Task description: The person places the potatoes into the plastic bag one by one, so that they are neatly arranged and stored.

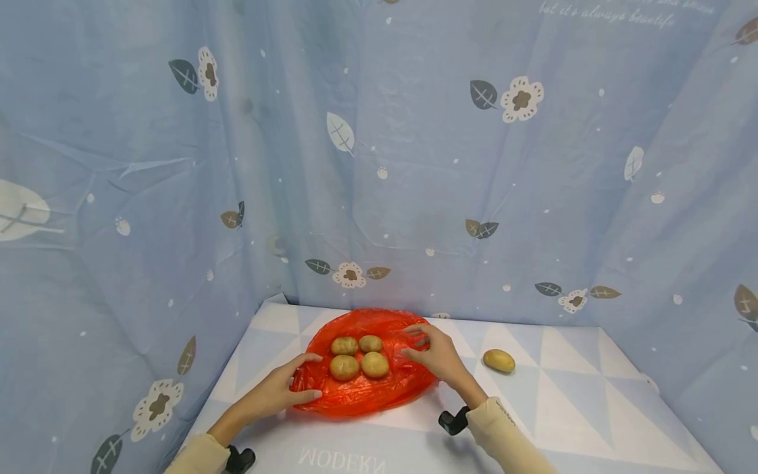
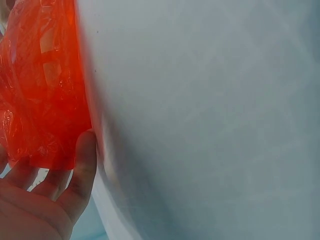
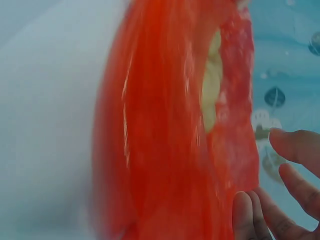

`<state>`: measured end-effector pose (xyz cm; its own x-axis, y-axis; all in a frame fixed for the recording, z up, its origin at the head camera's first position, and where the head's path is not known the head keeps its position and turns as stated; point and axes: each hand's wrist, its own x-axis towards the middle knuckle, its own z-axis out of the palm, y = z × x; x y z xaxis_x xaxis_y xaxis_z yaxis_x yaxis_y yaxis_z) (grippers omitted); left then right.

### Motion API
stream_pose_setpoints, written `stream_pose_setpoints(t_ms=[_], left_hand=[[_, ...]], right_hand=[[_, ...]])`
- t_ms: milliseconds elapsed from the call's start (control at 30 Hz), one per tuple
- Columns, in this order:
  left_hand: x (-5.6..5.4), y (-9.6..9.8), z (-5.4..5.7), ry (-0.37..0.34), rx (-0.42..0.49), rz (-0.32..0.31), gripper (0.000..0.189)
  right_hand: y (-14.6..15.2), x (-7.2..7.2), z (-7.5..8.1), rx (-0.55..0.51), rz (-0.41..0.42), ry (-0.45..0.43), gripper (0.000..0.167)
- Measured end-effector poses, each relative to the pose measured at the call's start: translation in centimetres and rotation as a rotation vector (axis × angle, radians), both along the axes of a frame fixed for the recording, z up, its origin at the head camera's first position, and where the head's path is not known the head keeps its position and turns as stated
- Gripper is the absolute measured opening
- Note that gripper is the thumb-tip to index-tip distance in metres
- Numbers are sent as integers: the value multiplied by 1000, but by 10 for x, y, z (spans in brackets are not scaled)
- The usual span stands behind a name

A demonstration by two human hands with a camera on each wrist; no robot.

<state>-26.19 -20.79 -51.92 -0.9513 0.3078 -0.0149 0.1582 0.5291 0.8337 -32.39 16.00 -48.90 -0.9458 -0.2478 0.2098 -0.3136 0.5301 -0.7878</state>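
A red plastic bag point(image 1: 331, 398) lies spread on the table, its edges raised around several potatoes point(image 1: 344, 367) grouped in the middle. At its left edge is my left hand point(image 1: 275, 394), thumb and fingers spread wide apart along the plastic. In the left wrist view, the fingertips of that hand point(image 2: 47, 200) rest against the bag point(image 2: 45, 100). My right hand point(image 1: 438, 355) is over the bag's right side, fingers loosely bent and apart. The right wrist view has its fingers point(image 3: 295, 187) beside the bag's raised edge, with pale potatoes point(image 3: 212, 85) showing inside.
One more potato point(image 1: 499, 361) lies on the table to the right of the bag. A cloth with pale triangles point(image 1: 568, 395) covers the table. Blue patterned curtains point(image 1: 408, 164) close off the back and sides. A dark wrist camera point(image 1: 453, 421) sits at each sleeve.
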Motion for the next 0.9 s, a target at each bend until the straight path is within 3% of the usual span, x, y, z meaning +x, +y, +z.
stream_pose_setpoints(t_ms=[300, 567, 900], left_hand=[[1, 0, 2, 4, -7, -3, 66], [0, 0, 0, 1, -13, 4, 66], [-1, 0, 0, 6, -11, -4, 66]], right_hand=[[51, 9, -3, -24, -137, -49, 46], [88, 19, -5, 37, -217, -41, 46], [130, 29, -10, 74, -265, -33, 48]])
